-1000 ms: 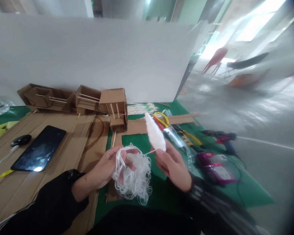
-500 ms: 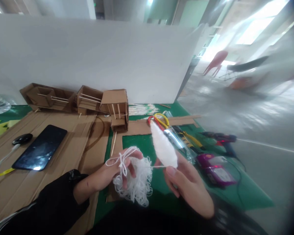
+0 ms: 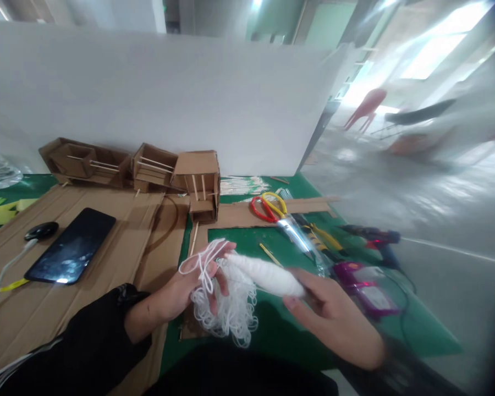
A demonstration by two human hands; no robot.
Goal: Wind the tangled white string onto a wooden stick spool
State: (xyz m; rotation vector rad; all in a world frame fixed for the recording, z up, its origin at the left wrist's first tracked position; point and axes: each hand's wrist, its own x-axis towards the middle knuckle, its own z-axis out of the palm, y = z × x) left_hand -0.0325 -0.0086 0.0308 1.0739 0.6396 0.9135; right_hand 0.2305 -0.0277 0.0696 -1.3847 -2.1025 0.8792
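A loose, curly bundle of white yarn (image 3: 235, 308) hangs beneath my left hand (image 3: 200, 278), whose bent fingers hold its upper strands, with several loops lying across them. My right hand (image 3: 330, 313) grips the lower right end of a thick spindle of wound white yarn (image 3: 268, 274). The spindle lies nearly level, its far tip beside my left fingers. A thin strand runs near the spindle toward the bundle.
Scissors (image 3: 286, 223) with red and yellow handles, pliers (image 3: 328, 237), a purple device (image 3: 367, 289) and a power tool (image 3: 371, 235) lie on the right. A phone (image 3: 72, 246) rests on cardboard at left; cardboard boxes (image 3: 197, 181) stand behind.
The spindle has swung from steeply upright to nearly level, its tip now at my left hand. My right hand has moved slightly right and turned. A small yellow stick now shows behind the spindle.
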